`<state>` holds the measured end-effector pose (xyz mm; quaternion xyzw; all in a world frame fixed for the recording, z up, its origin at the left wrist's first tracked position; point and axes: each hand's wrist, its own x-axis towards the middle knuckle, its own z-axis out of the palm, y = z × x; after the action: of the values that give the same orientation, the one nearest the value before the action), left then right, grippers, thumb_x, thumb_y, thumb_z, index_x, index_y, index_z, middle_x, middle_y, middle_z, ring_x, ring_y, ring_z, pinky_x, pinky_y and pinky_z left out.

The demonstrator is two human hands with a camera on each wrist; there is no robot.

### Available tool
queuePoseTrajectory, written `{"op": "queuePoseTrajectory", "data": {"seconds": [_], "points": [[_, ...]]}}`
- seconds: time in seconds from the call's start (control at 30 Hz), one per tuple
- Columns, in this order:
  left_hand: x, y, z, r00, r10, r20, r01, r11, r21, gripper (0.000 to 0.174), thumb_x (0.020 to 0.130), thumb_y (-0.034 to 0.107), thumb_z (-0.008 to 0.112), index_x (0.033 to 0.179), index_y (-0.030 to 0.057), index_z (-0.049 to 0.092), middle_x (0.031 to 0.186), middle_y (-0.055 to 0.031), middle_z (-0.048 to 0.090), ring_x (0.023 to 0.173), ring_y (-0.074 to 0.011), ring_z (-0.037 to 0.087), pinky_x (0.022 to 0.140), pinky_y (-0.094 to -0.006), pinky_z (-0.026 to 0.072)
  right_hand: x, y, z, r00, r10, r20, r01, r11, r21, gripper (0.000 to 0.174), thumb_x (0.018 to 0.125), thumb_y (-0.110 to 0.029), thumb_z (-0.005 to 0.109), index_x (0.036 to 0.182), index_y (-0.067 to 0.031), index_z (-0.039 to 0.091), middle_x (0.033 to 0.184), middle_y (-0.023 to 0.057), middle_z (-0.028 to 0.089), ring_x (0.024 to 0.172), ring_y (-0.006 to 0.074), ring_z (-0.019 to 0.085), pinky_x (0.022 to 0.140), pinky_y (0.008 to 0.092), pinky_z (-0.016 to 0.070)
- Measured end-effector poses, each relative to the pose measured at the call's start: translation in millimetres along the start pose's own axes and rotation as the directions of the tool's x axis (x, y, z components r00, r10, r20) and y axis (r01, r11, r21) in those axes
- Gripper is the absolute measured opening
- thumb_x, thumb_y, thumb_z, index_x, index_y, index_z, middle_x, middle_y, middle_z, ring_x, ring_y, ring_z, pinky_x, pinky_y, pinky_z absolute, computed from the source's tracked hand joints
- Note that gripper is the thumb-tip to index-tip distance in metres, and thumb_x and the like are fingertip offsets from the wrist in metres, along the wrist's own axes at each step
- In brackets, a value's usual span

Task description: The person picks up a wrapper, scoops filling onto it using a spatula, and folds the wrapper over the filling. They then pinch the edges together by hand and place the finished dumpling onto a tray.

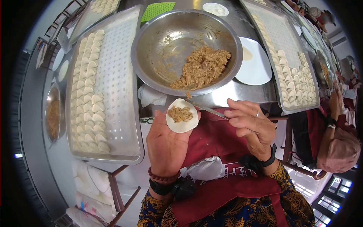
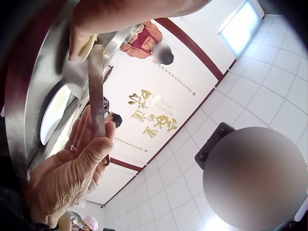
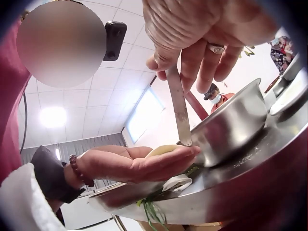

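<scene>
On the upturned left hand [image 1: 166,145] lies a round white wrapper [image 1: 183,126], with brown filling [image 1: 180,114] at its middle. The left fingers lie under the wrapper, seen from the side in the right wrist view [image 3: 130,164]. The right hand [image 1: 254,126] pinches a flat metal spatula [image 1: 208,109] between thumb and fingers; its tip is at the wrapper's upper edge. In the left wrist view the right hand [image 2: 67,173] grips the spatula [image 2: 96,91] near its lower end. Just beyond the hands stands a steel bowl [image 1: 151,81] with a mound of filling [image 1: 206,66] at its right side.
A tray [image 1: 123,145] with rows of dumplings [image 1: 89,87] stands on the left, another tray [image 1: 298,109] with dumplings on the right. A white plate [image 1: 257,72] sits right of the bowl, a white cloth [image 1: 153,96] below its left rim. A person in a cap [image 1: 342,149] is at far right.
</scene>
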<state>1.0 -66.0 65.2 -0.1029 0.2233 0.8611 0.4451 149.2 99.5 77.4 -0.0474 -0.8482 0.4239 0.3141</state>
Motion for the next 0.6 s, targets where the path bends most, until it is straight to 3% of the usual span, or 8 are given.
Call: {"op": "queuePoseTrajectory", "data": {"seconds": [0.33,0.53,0.6], "points": [[6.4,-3.8,-6.1,0.998,-0.033,0.057,0.037,0.997,-0.065,0.053,0.108,0.033,0.03,0.137,-0.011,0.037,0.135,-0.0265,0.051,0.128,-0.0404,0.049,0.113,-0.0528,0.0361,6.7,6.8,-4.8,0.999,-0.032,0.009,0.032,0.999,-0.041,0.025,0.084,-0.026,0.071,0.098,-0.0049,0.072,0.097,0.0101,0.075,0.116,0.0295,0.065,0.098,0.0412,0.043],[6.2,-3.1,-5.8,0.997,-0.026,0.069,0.031,0.996,-0.081,0.052,0.108,0.032,0.03,0.138,-0.0102,0.036,0.136,-0.0263,0.05,0.128,-0.0411,0.049,0.113,-0.0525,0.0356,7.5,6.1,-5.4,1.0,-0.027,-0.012,0.028,0.999,0.045,0.025,0.084,-0.024,0.071,0.1,-0.0052,0.073,0.1,0.0109,0.075,0.116,0.0309,0.065,0.098,0.0417,0.0429],[6.2,-2.6,-5.4,0.998,-0.036,0.049,0.039,0.998,-0.058,0.053,0.108,0.033,0.032,0.139,-0.0098,0.035,0.138,-0.0258,0.048,0.13,-0.0428,0.047,0.114,-0.0524,0.0351,4.2,5.4,-3.2,0.995,0.089,-0.051,-0.082,0.988,0.131,0.039,0.089,-0.044,0.066,0.101,-0.0067,0.069,0.104,0.0207,0.073,0.112,0.0361,0.066,0.102,0.0497,0.0392]]}}
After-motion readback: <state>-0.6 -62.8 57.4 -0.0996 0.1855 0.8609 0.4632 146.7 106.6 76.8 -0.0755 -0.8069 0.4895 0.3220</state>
